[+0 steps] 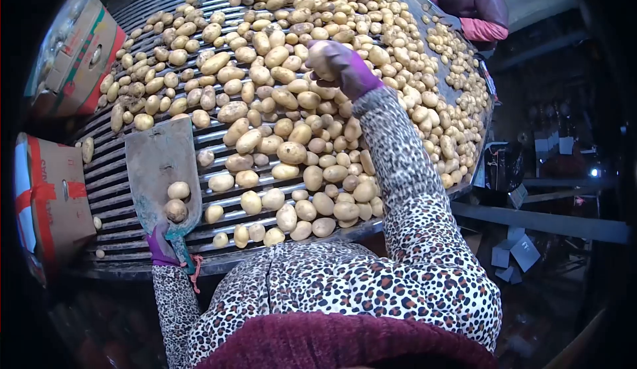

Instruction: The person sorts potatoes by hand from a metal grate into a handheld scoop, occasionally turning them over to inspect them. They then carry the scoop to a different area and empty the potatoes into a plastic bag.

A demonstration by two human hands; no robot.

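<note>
The potatoes [292, 151] are pale yellow-tan, some dusted brown. The left hand [161, 246] and right hand [342, 64] wear purple gloves below leopard-print sleeves [398, 170] in cream, black and rust. The scoop [158, 163] is dull grey. The boxes [73, 57] are brown with red and green bands.

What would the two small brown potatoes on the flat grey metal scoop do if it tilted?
The two small brown potatoes would probably roll: they look rounded and lie loose. The flat grey metal scoop looks smooth with low edges, so they might slide off.
</note>
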